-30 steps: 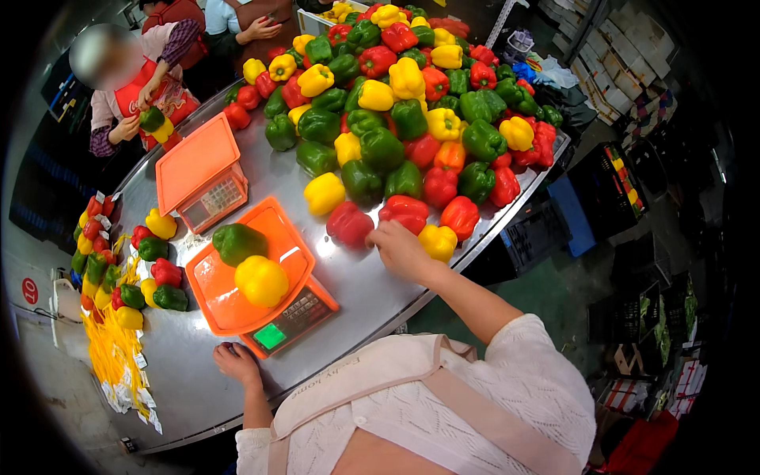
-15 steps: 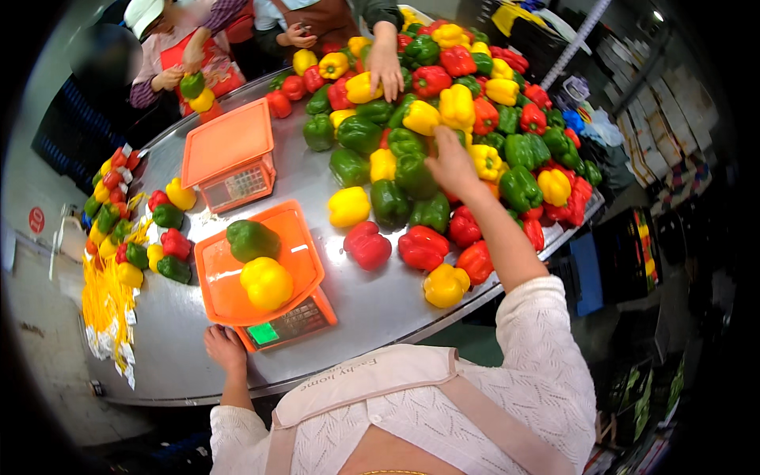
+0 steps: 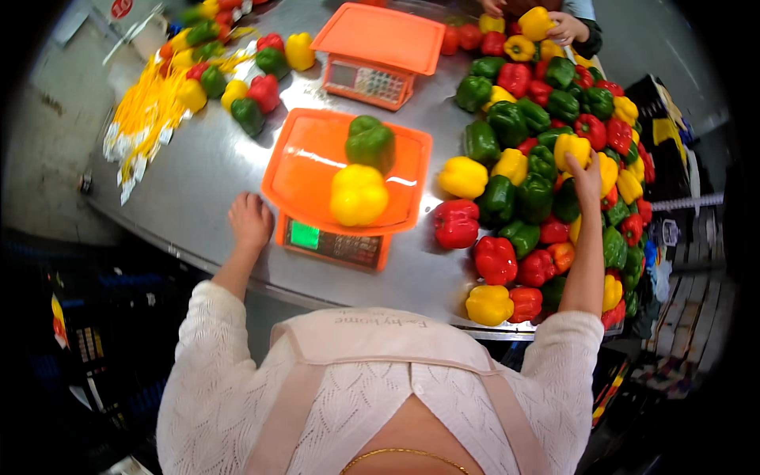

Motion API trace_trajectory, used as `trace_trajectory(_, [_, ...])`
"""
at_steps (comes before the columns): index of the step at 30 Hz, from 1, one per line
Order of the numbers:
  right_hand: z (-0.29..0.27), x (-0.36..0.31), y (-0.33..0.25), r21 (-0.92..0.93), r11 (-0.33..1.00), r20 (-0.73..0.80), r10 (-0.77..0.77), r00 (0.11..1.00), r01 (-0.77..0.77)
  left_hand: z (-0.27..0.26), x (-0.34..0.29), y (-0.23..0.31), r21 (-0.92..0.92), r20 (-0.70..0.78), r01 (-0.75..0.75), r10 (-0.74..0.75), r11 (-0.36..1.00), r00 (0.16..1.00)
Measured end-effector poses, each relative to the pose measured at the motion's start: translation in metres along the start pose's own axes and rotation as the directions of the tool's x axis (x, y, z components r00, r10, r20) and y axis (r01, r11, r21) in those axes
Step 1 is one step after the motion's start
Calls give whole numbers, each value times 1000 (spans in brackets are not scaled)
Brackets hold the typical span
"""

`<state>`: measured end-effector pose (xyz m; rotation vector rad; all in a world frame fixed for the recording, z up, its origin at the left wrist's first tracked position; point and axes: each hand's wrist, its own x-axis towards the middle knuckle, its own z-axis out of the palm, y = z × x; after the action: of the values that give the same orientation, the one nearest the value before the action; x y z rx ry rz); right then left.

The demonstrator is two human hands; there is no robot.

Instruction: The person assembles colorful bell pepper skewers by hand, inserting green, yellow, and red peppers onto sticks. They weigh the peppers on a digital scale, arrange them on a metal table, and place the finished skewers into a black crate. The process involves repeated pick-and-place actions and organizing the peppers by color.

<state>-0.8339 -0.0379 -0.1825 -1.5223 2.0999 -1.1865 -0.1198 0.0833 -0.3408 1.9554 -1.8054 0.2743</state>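
On the orange pan of the nearer scale [image 3: 297, 158] rest a green bell pepper [image 3: 370, 145] and a yellow bell pepper [image 3: 359, 195], side by side. Its display glows green. My left hand [image 3: 251, 222] lies on the metal table just left of this scale, fingers loosely out and nothing held. Out in the big heap at the right, my right hand [image 3: 584, 176] has its fingers around the lower right side of another yellow bell pepper [image 3: 571, 150]. Red, green and yellow peppers surround that hand, and part of its grip is hidden.
A second orange scale [image 3: 380, 39] with a bare pan stands behind the first. At the left lie bundled peppers [image 3: 207, 79] and yellow net bags [image 3: 150, 111] with white tags. Across the table, a co-worker's hand [image 3: 566, 28] holds a yellow pepper [image 3: 536, 24].
The view has swung left and down, so the table sits higher. My right hand has closed on a yellow pepper in the heap. The co-worker's reaching hand now holds a pepper.
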Motion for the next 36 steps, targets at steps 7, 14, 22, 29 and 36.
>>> trace_trajectory(7, [-3, -69, -56, -492, 823, 54, -296, 954, 283, 10, 10, -3, -92, 20, -58, 60, 994, 998])
trace_trajectory(14, [-4, -117, -101, -475, 876, 52, -64, 997, 81, 6, -1, -10, -53, 46, -28, 31, 998, 998])
trace_trajectory(22, [-70, -116, -5, -71, 940, -324, 295, 899, -334, 5, 2, -12, 8, 56, -66, 66, 998, 996])
trace_trajectory(29, [-120, -94, 67, -241, 968, -615, -97, 783, -70, 18, 1, -21, -11, 52, -60, 61, 998, 997])
trace_trajectory(36, [-80, -174, 21, -478, 876, 141, 152, 978, -67, 21, -4, -34, 94, 154, -47, 32, 994, 988])
